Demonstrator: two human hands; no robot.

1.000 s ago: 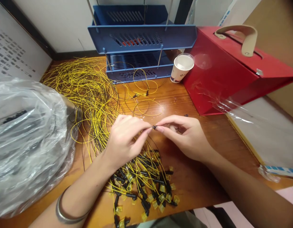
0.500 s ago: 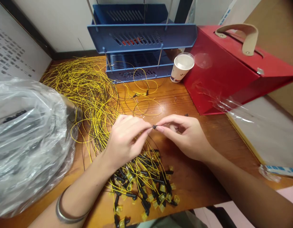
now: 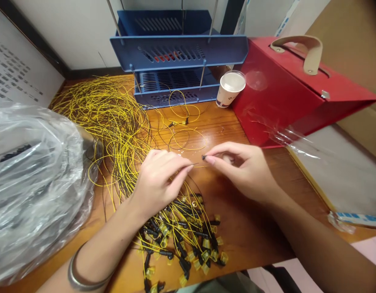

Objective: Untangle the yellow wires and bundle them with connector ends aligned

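Thumb and forefinger of my left hand [image 3: 163, 181] pinch a thin dark wire, whose end sticks out to the right. My right hand [image 3: 244, 169] pinches a small black part [image 3: 203, 157] at its fingertips, a short gap away from the wire end. A large tangle of yellow and black wires [image 3: 114, 118] spreads from the back left and passes beneath my left hand. Below my hands lie several black connectors [image 3: 184, 264] with clear yellow pieces on the wire ends.
A clear plastic bag [image 3: 38, 195] fills the left side. Behind are a blue rack [image 3: 181, 51] and a white paper cup [image 3: 230, 89]. At the right stands a red box [image 3: 276, 89] with a beige handle. A few loose yellow wire loops [image 3: 188, 139] lie on the wooden table [image 3: 255, 236].
My hands have moved apart at the fingertips. The small black part is now away from my left fingertips, in my right hand, and the wire end shows. The view has shifted slightly.
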